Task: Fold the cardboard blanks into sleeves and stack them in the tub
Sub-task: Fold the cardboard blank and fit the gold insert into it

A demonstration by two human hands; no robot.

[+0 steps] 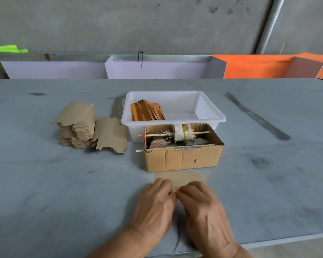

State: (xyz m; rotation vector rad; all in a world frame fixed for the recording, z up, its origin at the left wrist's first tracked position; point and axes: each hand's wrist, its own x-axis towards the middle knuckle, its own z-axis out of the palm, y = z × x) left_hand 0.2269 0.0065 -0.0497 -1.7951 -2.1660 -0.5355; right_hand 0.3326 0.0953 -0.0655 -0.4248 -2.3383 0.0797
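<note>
A flat brown cardboard blank [181, 177] lies on the grey table just in front of a cardboard box. My left hand [155, 200] and my right hand [201, 203] sit side by side on its near part, fingers curled down on it, fingertips nearly touching; whether they pinch it is hidden. A tall pile of unfolded blanks [76, 125] stands at the left, with more leaning against it [110, 135]. The white tub [209, 107] stands behind the box and holds several folded orange-brown sleeves [147, 110] in its left end.
An open cardboard box [183, 159] with a tape roll [183, 133] on a wooden stick stands between my hands and the tub. Grey table [63, 192] with dark smears; its near edge runs at lower right. Purple and orange panels line the far side.
</note>
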